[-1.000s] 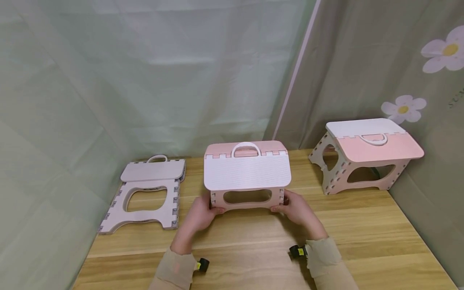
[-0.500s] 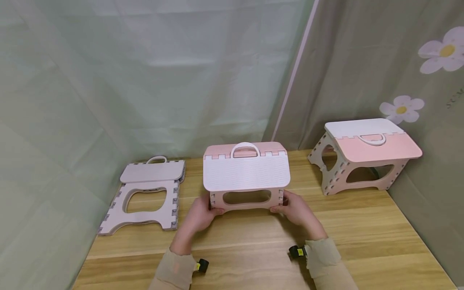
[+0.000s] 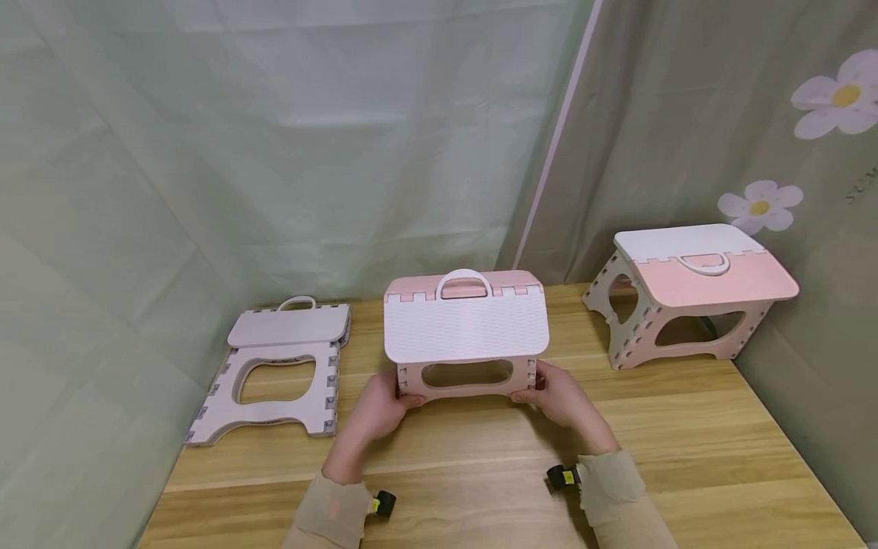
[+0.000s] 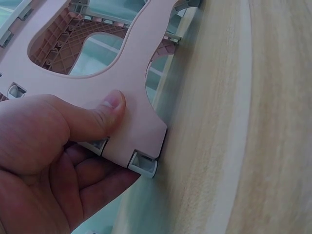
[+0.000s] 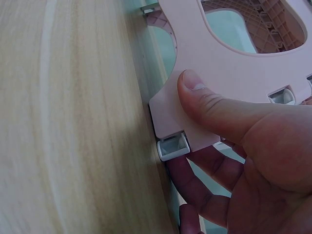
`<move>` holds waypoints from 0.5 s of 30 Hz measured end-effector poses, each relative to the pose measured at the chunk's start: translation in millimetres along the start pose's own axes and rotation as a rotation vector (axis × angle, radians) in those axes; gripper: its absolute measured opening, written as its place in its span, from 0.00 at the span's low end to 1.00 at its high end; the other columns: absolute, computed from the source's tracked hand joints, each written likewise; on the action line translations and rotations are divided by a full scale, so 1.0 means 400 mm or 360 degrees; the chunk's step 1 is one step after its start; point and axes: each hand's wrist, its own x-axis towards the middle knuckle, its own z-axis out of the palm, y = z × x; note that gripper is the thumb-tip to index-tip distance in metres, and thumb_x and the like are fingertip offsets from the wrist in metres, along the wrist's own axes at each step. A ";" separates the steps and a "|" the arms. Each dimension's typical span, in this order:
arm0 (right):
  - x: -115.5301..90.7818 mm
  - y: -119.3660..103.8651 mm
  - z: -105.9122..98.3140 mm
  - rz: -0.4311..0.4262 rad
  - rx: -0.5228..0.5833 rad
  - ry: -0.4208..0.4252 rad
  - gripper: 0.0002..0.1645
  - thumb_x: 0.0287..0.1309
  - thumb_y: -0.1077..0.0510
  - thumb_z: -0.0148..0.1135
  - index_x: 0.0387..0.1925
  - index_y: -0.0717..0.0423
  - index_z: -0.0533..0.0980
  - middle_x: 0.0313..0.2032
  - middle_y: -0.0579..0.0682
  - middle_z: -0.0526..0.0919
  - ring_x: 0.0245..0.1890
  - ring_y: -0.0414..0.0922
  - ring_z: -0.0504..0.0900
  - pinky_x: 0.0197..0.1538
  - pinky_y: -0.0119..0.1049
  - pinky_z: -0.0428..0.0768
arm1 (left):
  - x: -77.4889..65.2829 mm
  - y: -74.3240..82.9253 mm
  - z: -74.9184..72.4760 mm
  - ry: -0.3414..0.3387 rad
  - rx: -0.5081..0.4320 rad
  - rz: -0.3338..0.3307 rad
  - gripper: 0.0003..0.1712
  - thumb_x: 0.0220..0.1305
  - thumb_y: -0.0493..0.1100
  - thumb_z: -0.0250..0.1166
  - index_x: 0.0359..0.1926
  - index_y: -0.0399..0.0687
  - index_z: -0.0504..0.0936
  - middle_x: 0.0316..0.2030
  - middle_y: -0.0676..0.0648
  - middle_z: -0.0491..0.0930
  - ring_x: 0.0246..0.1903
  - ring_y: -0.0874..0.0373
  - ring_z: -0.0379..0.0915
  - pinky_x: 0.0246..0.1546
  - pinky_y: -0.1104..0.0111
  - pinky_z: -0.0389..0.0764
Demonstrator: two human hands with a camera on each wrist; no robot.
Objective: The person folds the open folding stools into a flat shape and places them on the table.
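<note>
A folding stool (image 3: 466, 328) with a white and pink top and a raised white handle stands in the middle of the table, its legs spread. My left hand (image 3: 380, 400) grips its front left leg low down; in the left wrist view the thumb presses on the pink panel (image 4: 136, 97) and the fingers curl behind its edge. At the front right leg, my right hand (image 3: 559, 393) pinches the same way, thumb in front and fingers behind, as the right wrist view shows. The stool's feet appear at or very near the tabletop.
On the left, a folded white stool (image 3: 281, 381) lies flat on the wooden table (image 3: 480, 473). An unfolded pink and white stool (image 3: 700, 293) stands at the back right. Curtains (image 3: 343, 152) hang close behind the table and on both sides.
</note>
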 end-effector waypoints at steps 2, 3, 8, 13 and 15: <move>0.000 -0.001 0.000 0.0005 0.0001 -0.0003 0.21 0.62 0.53 0.79 0.53 0.55 0.83 0.38 0.46 0.86 0.37 0.45 0.80 0.43 0.43 0.78 | 0.000 0.000 0.001 -0.0002 -0.0008 -0.0003 0.27 0.64 0.41 0.79 0.58 0.36 0.78 0.44 0.41 0.85 0.41 0.52 0.79 0.48 0.52 0.82; 0.000 -0.002 0.000 0.0015 0.0009 -0.0003 0.21 0.62 0.54 0.80 0.53 0.54 0.83 0.38 0.46 0.86 0.38 0.45 0.80 0.44 0.42 0.78 | 0.000 0.000 0.001 -0.0002 -0.0013 -0.0002 0.26 0.64 0.40 0.79 0.58 0.35 0.78 0.44 0.41 0.85 0.41 0.52 0.79 0.48 0.52 0.82; -0.002 -0.004 0.000 0.0016 -0.0007 -0.0003 0.20 0.63 0.53 0.79 0.53 0.54 0.83 0.38 0.46 0.86 0.38 0.44 0.79 0.43 0.42 0.78 | 0.001 -0.002 0.004 -0.0005 -0.0026 -0.0002 0.26 0.64 0.40 0.79 0.57 0.36 0.79 0.44 0.42 0.85 0.41 0.53 0.79 0.48 0.52 0.82; -0.004 -0.004 0.001 0.0005 -0.0011 0.0004 0.21 0.63 0.52 0.79 0.53 0.55 0.83 0.38 0.46 0.86 0.37 0.44 0.79 0.43 0.42 0.78 | 0.003 -0.004 0.006 -0.0006 -0.0029 -0.0002 0.25 0.64 0.40 0.79 0.56 0.36 0.79 0.43 0.43 0.84 0.40 0.54 0.78 0.47 0.54 0.82; -0.005 -0.006 0.000 0.0001 -0.0002 0.0003 0.21 0.63 0.53 0.79 0.53 0.56 0.83 0.38 0.46 0.86 0.37 0.44 0.79 0.42 0.42 0.78 | 0.003 -0.003 0.007 -0.0004 -0.0039 0.0000 0.23 0.64 0.39 0.79 0.55 0.37 0.80 0.42 0.44 0.84 0.39 0.54 0.78 0.45 0.55 0.82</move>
